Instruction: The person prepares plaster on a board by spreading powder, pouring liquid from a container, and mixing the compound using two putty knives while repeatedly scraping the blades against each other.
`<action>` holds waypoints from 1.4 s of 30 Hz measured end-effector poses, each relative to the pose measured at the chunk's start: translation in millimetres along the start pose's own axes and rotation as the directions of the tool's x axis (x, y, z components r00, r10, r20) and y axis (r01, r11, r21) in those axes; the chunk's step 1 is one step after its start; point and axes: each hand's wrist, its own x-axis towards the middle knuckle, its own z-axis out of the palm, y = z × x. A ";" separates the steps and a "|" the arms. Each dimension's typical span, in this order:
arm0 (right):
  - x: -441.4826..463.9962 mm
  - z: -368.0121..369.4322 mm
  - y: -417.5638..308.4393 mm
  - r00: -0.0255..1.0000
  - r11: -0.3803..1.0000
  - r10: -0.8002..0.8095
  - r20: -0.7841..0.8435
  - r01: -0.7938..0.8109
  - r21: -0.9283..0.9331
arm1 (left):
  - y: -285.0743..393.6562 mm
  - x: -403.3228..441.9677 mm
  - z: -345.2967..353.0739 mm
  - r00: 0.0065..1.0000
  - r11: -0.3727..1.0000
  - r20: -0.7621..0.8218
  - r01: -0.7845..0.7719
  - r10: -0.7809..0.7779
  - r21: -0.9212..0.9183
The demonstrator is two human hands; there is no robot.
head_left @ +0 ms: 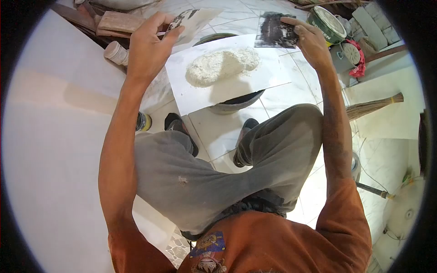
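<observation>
My left hand point(151, 43) is raised at the upper left, its thumb and fingers pinching a thin pale flat sheet point(196, 26) with black smears. Opposite it, my right hand point(313, 44) grips a thin dark plate point(276, 30) streaked with black, fingers along its edge. Both pieces are held apart, above a white board point(187, 98). A heap of white powder point(223, 66) lies on that board, touched by neither hand. Under the board sits a round dark basin point(239, 103), mostly hidden.
A green-and-white bucket point(328, 25), a grey pail point(342, 58) and a red plastic bag point(358, 67) stand at upper right. A broom point(375, 106) lies at right. A white container point(116, 53) and a small can point(144, 122) are at left.
</observation>
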 end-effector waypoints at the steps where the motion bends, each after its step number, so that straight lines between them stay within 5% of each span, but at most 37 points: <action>1: -3.7 -3.2 -0.7 0.999 0.995 -0.043 0.024 0.045 -0.094 | -2.6 0.4 -0.6 1.000 1.000 -0.001 -0.001 0.001 -0.005; 4: -21.1 -10.7 -6.4 0.993 0.970 -0.060 0.103 0.082 -0.227 | -8.7 3.1 -2.5 1.000 1.000 -0.008 0.014 -0.014 -0.023; 12: -45.0 -0.8 -1.4 0.960 0.900 0.244 0.135 -0.276 0.336 | -29.0 3.6 -11.7 0.993 0.991 0.016 0.118 -0.119 0.061; 17: -44.5 5.4 4.6 0.971 0.982 0.187 0.152 -0.184 -0.031 | -37.1 0.0 -14.5 0.982 0.979 -0.005 0.191 -0.191 0.077; 20: -40.2 2.3 -8.2 0.918 0.928 0.369 0.145 -0.355 -0.116 | -46.7 -0.8 -13.9 0.982 0.979 -0.012 0.191 -0.190 0.066; 23: -35.1 -7.2 1.1 0.908 0.936 0.351 0.230 -0.347 -0.061 | -52.3 -2.2 -17.0 0.985 0.983 -0.031 0.171 -0.169 0.070; 26: -37.8 9.4 2.7 0.977 0.978 0.207 0.048 -0.206 -0.023 | -56.0 -3.6 -20.1 0.983 0.981 -0.031 0.183 -0.182 0.064; 29: -33.7 1.7 6.8 0.999 0.938 0.007 0.041 0.008 -0.348 | -56.0 -6.3 -23.9 0.981 0.977 -0.015 0.195 -0.194 0.082; 32: -30.4 -1.3 2.9 0.987 0.738 0.014 0.158 0.096 -0.668 | -55.6 -6.6 -25.9 0.982 0.975 0.009 0.188 -0.190 0.119; 35: -38.9 9.2 19.5 0.899 0.537 -0.223 0.376 0.436 -0.722 | -55.0 -7.6 -25.1 0.986 0.983 0.013 0.163 -0.165 0.088; 37: -43.4 20.0 21.5 0.863 0.373 -0.034 0.504 0.479 -0.794 | -53.0 -7.8 -23.2 0.988 0.986 0.013 0.155 -0.156 0.067; 39: -46.8 32.9 30.5 0.835 0.335 -0.109 0.539 0.542 -0.771 | -51.3 -7.5 -21.8 0.987 0.985 0.018 0.161 -0.162 0.070; 42: -50.7 48.9 27.8 0.792 0.203 0.024 0.610 0.594 -0.779 | -54.7 -7.5 -17.7 0.986 0.986 0.029 0.164 -0.163 -0.025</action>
